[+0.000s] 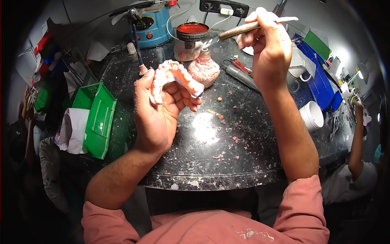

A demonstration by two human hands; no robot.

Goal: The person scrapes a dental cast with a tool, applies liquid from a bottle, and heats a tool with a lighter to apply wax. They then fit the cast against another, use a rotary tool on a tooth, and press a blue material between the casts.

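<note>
pink and white dental arch model (161, 73): in the head view, located above the dark speckled worktop (248, 158), left of centre, raised clear of the surface. left hand (156, 118): grasping the model, thumb along its outer left side, fingers curled beneath and behind it; the palm is turned up. right hand (271, 44): raised, pinching a brown-handled tool (240, 30) between thumb and fingers. the tool lies nearly level; its pale working end points left, just above the neck of the wax-crusted burner (204, 70). whether the two touch cannot be determined.

behind the burner: a dark round dish (192, 28) with a red interior. rear left: a blue appliance (157, 30) with two red buttons. left side: a green bin (100, 126), tilted, beside a curled white sheet (76, 129). right side: a white tub (312, 115), tilted, near a blue bin (321, 83). pink crumbs (235, 139) are scattered across the worktop. far right: another person's forearm (357, 142), raised.
</note>
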